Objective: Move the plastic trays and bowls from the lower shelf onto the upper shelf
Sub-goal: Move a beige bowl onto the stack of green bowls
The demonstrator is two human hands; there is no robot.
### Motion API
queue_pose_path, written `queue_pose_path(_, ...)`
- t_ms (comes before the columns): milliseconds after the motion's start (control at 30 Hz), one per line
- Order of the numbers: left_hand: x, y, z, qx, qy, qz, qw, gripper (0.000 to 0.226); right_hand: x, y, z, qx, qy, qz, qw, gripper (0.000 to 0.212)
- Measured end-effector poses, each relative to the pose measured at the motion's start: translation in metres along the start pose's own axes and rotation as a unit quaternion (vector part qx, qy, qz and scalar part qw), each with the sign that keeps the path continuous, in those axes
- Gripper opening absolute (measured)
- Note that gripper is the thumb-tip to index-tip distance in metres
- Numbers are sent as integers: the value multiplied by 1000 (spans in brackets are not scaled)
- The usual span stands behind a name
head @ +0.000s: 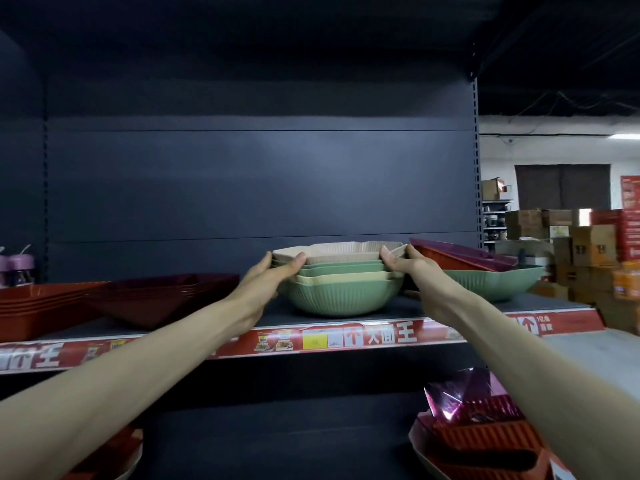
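Both hands [266,278] grip bowl stack [341,282] on upper shelf [346,315], dark storeroom.

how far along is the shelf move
Done: red trays, dark trays and a green bowl sit on the upper shelf. In hand: left hand and right hand grip the bowl stack resting there. Left: red trays on the lower shelf.

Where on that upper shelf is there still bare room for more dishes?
Bare shelf shows between the dark red trays and the bowl stack, partly under the left hand. Right of the stack it is crowded: the green bowl sits close.
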State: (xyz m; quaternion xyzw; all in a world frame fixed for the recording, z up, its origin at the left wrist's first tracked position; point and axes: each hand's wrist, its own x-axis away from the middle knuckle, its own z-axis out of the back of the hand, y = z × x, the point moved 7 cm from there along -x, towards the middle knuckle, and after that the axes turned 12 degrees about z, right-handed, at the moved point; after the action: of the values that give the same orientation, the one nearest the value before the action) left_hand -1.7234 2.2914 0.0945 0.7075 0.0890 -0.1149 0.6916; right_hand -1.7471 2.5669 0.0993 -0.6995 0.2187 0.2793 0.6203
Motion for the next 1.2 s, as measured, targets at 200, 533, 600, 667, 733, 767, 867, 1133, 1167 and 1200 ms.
queue_pose_path(200,4,9,4,-31,49,-25,998,141,5,-9,-3,-13,11,18,1000,64)
queue_pose_path(533,16,12,-1,-38,72,-38,996,109,8,-10,0,39,17,52,998,143)
queue_pose_path(600,20,11,-4,-49,65,-41,996,78,11,-7,0,42,13,46,998,158)
queue_pose_path(667,20,8,-4,-58,71,-46,995,84,11,-1,2,40,8,42,998,161)
queue_pose_path(733,23,8,-4,-69,73,-48,994,79,11,0,3,45,8,45,998,159)
queue_pose_path(767,25,7,-3,-78,78,-44,993,76,12,-2,2,53,9,49,997,157)
queue_pose_path(867,31,4,0,-105,88,-51,989,66,19,-8,1,82,9,58,995,120)
queue_pose_path(1133,60,-7,-5,-214,115,-24,970,104,58,-16,2,330,-15,47,942,65)
queue_pose_path(1167,64,-9,-5,-223,125,-19,966,96,63,-18,1,354,-19,52,934,64)
queue_pose_path(1200,68,-9,-6,-222,130,-17,966,82,67,-19,1,377,-21,59,924,64)
